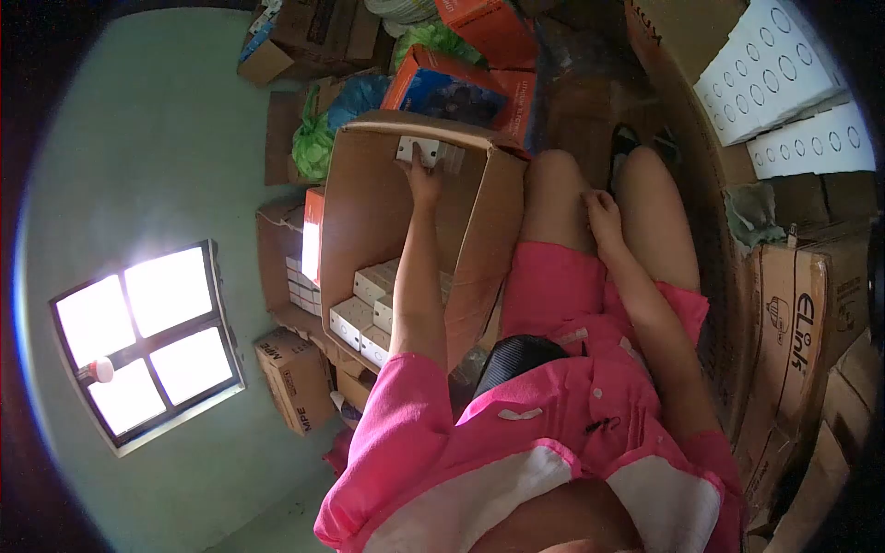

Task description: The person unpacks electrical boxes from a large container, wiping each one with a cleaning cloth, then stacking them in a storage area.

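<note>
My left hand (pixel 424 182) reaches deep into a large open cardboard box (pixel 369 212), its fingers on a small white box (pixel 406 150) with dark round marks near the far wall. I see the fingers gripping it, though part of the grip is hidden. More white boxes (pixel 350 318) are stacked inside at the near end, partly covered by my forearm. Over by my knees, my right hand (pixel 603 217) rests against my thigh with its fingers curled in, and nothing shows in it.
Orange printed boxes (pixel 452 88) and a green plastic bag (pixel 313 143) stand beyond the carton. On the right are white panels with circles (pixel 770 69) and an ELink carton (pixel 797 341). An MPE carton (pixel 293 378) sits by the wall below a bright window (pixel 147 332).
</note>
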Action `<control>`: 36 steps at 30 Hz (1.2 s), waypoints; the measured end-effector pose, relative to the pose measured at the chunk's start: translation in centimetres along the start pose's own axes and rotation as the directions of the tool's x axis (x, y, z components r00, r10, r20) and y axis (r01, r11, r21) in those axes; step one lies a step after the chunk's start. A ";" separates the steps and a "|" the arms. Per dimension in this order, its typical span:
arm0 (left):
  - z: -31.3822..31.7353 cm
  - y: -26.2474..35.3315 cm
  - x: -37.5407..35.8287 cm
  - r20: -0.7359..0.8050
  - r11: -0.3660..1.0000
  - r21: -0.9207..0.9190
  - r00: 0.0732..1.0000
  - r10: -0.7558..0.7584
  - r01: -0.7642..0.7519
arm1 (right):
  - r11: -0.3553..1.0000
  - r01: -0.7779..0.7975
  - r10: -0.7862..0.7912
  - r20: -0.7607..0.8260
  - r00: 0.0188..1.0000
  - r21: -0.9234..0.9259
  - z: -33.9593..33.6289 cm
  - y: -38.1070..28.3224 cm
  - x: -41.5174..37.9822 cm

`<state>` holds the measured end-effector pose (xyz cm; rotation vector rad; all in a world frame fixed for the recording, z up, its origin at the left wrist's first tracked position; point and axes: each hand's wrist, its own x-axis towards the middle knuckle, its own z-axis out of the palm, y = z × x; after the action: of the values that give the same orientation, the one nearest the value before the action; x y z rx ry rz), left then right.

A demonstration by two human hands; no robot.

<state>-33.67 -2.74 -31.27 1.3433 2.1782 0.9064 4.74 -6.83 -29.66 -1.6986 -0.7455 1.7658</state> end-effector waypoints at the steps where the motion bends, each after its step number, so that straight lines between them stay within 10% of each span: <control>1: 0.1 -0.1 0.0 -0.008 0.999 0.037 1.000 0.029 -0.029 | 1.000 0.013 -0.014 0.006 1.000 0.004 0.0 0.4 0.2; 5: 0.8 1.5 -1.0 -0.101 0.918 0.367 0.975 0.199 -0.149 | 0.995 0.085 -0.086 -0.017 0.996 -0.051 0.0 2.4 1.6; 8: 0.1 3.9 0.3 -0.388 0.958 0.278 0.903 0.184 -0.076 | 0.996 0.087 -0.087 -0.028 0.996 0.013 0.2 1.9 1.1; 9: -1.5 9.2 -0.7 -0.502 0.986 0.120 0.849 0.164 -0.120 | 0.990 0.137 -0.138 -0.063 0.988 -0.023 0.5 2.7 1.6; 11: -5.3 14.4 -0.1 -0.518 0.836 0.453 0.671 0.530 -0.310 | 0.984 0.178 -0.180 -0.079 0.981 -0.024 1.0 3.8 2.6; 13: -5.8 22.5 -1.2 -0.663 0.856 0.434 0.544 0.515 -0.280 | 0.987 0.163 -0.163 -0.072 0.984 -0.008 1.1 3.5 2.3; 22: 1.7 45.5 -7.0 -0.289 0.499 -0.035 0.487 0.824 -0.866 | 0.987 0.159 -0.156 -0.088 0.984 0.027 1.1 1.3 0.5; 27: 10.2 54.4 -9.8 -0.020 0.369 -0.121 0.374 0.927 -0.921 | 0.981 0.178 -0.174 -0.050 0.983 0.072 0.5 0.4 -0.8; 30: 13.8 57.2 -8.8 0.166 0.551 -0.292 0.526 0.834 -0.782 | 0.945 0.317 -0.305 -0.138 0.942 0.075 1.9 3.2 1.2; 36: 14.3 58.1 -8.0 0.101 0.516 -0.395 0.523 0.846 -0.760 | 0.948 0.302 -0.295 -0.081 0.952 0.101 1.1 2.2 0.1</control>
<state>15.11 13.05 0.53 2.2073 1.0200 1.1944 3.59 -8.21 -31.28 -1.4738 -0.8113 1.5077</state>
